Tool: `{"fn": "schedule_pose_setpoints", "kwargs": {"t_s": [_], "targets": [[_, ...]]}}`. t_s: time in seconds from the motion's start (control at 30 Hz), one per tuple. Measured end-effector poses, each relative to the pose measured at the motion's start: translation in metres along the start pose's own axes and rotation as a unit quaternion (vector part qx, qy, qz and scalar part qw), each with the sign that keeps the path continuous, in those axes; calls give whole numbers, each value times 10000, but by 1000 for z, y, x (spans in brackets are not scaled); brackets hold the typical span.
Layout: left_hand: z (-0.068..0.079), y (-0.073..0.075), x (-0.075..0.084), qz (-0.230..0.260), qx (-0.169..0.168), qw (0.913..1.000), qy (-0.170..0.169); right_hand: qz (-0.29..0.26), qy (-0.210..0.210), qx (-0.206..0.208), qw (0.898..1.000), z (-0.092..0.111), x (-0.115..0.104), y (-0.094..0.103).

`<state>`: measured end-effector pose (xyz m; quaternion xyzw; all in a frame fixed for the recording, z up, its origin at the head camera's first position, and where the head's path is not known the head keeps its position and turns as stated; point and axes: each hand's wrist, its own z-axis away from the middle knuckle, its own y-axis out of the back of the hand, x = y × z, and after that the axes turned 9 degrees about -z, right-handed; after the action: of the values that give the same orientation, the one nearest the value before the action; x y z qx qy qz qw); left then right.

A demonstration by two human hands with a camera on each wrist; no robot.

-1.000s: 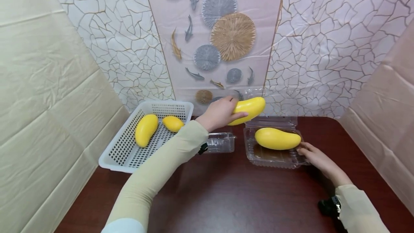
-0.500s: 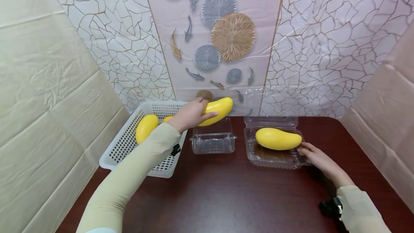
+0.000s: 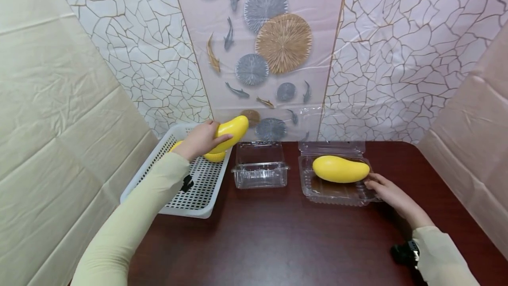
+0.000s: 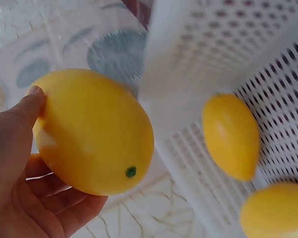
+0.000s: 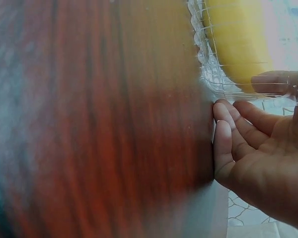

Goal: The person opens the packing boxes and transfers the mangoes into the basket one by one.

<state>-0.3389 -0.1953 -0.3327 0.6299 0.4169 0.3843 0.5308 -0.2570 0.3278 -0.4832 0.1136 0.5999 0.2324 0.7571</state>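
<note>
My left hand (image 3: pixel 200 139) grips a yellow mango (image 3: pixel 233 131) and holds it in the air over the right rear part of the white basket (image 3: pixel 204 212). In the left wrist view a green stem spot shows on the mango's end. Below it in the basket lie a lemon (image 4: pixel 232 136) and another mango (image 4: pixel 278 210), both partly hidden by my hand in the head view. My right hand (image 3: pixel 393 195) pinches the right edge of an open clear plastic container (image 3: pixel 333 199), thumb inside and fingers outside. A mango (image 3: pixel 340 169) lies in that container.
Between basket and right container stands a smaller clear plastic container (image 3: pixel 261 175), its lid raised. The dark wooden table (image 3: pixel 270 242) reaches toward me. A patterned sheet (image 3: pixel 254 34) stands behind, with beige cloth walls (image 3: pixel 59 144) at the sides.
My left hand has carried the mango leftward, from beside the right container, past the smaller container, to above the basket. My right hand has stayed at the container's edge.
</note>
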Motion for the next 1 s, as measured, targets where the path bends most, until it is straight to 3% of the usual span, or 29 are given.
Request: {"fn": "schedule_pose_setpoints", "kwargs": {"t_s": [0.17, 0.53, 0.77, 1.0], "targets": [[13, 1, -25, 93, -129, 9995, 281, -18, 19, -11, 10000, 0, 0, 1], [46, -14, -71, -61, -412, 9972, 625, -31, -33, -117, 9999, -2, 2, 2], [64, -23, -86, -249, -580, 9953, 737, -79, -23, -153, 9998, -1, 2, 3], [76, -26, -96, -141, -841, 9936, 743, -109, 18, -164, 9998, -1, 3, 3]]}}
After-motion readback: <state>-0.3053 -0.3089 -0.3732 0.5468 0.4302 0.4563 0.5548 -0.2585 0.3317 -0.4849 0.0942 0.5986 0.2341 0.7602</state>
